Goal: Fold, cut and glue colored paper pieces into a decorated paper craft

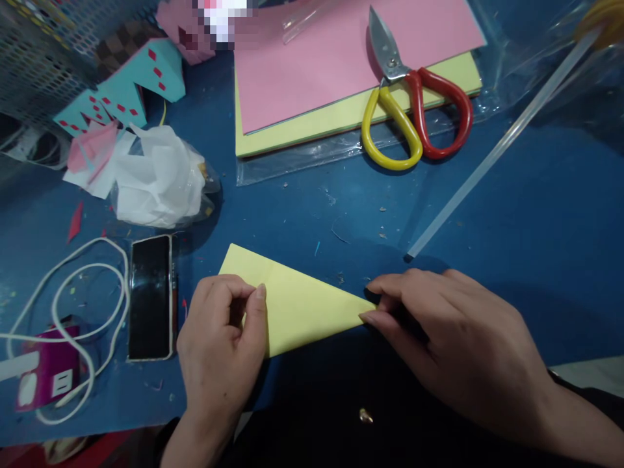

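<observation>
A folded yellow paper [297, 305], long and triangular, lies at the front of the blue table with its narrow tip pointing right. My left hand [224, 338] pinches its wide left end, thumb on top and fingers curled. At the narrow tip, my right hand [443, 331] holds the paper between thumb and fingertips. Beyond the paper rest scissors [394, 71] with one yellow and one red handle, partly on stacked pink paper [302, 71] and yellow paper [292, 133].
A clear stick [502, 146] slants toward my right hand. To the left are a phone [150, 298], a white cable [53, 292], a purple packet [49, 370], a bag of white tissue [158, 179] and a teal paper piece [119, 97]. Small scraps dot the blue table [302, 214].
</observation>
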The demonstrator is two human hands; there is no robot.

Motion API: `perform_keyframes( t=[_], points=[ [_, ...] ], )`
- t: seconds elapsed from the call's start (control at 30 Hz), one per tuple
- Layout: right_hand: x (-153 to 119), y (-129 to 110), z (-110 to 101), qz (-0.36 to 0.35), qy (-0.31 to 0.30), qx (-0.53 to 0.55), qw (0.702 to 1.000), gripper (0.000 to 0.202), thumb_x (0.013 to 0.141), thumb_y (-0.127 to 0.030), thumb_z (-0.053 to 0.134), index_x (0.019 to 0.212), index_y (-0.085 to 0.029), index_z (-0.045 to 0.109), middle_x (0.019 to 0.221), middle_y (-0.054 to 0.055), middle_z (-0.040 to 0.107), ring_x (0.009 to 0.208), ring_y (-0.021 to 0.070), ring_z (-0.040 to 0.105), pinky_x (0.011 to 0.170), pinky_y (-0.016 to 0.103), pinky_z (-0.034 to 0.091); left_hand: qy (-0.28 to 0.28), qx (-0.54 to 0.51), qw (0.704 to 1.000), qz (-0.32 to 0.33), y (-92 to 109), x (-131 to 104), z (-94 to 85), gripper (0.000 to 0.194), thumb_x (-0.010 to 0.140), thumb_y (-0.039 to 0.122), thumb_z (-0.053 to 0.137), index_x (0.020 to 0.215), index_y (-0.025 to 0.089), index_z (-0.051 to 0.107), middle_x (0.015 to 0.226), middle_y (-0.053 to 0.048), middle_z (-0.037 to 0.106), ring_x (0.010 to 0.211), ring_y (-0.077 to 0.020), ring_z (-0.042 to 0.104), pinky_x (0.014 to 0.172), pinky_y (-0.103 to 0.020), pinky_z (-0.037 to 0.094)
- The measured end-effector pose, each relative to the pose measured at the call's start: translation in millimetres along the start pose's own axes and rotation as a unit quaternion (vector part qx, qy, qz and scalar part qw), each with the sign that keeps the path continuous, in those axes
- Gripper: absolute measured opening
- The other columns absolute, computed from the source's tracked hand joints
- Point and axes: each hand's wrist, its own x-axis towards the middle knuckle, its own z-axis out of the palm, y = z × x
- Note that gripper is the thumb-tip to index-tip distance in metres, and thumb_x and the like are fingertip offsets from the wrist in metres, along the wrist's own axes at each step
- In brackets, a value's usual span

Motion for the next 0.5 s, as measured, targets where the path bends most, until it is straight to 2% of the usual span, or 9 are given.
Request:
perform_keyframes(
  t=[0.3,0.5],
  points=[
    [-2.4,0.4,1.7,0.000,-0.003,-0.003,1.000,0.024,0.100,-0.035,0.045,0.092,-0.022,0.064,0.074,0.002,0.070,0.062,0.0197,0.062,0.061,0.036,0.037,0.007,0.029,1.000,0.002,1.7,0.9,1.7,0.015,0.092,0.025,0.058,0.079,0.021,0.052,0.084,0.000,0.055,0.071,-0.0147,0.053,0.062,-0.030,0.040],
    [-0.3,-1.2,-1.4,0.013,-0.015,0.001,1.000,0.023,0.100,-0.033,0.046,0.091,-0.021,0.064,0.071,0.000,0.069,0.059,0.0190,0.060,0.060,0.035,0.036,0.011,0.058,0.998,0.010,3.5,1.3,2.4,0.015,0.090,0.022,0.058,0.078,0.021,0.050,0.083,0.000,0.055,0.073,-0.0151,0.053,0.061,-0.029,0.039]
  ],
)
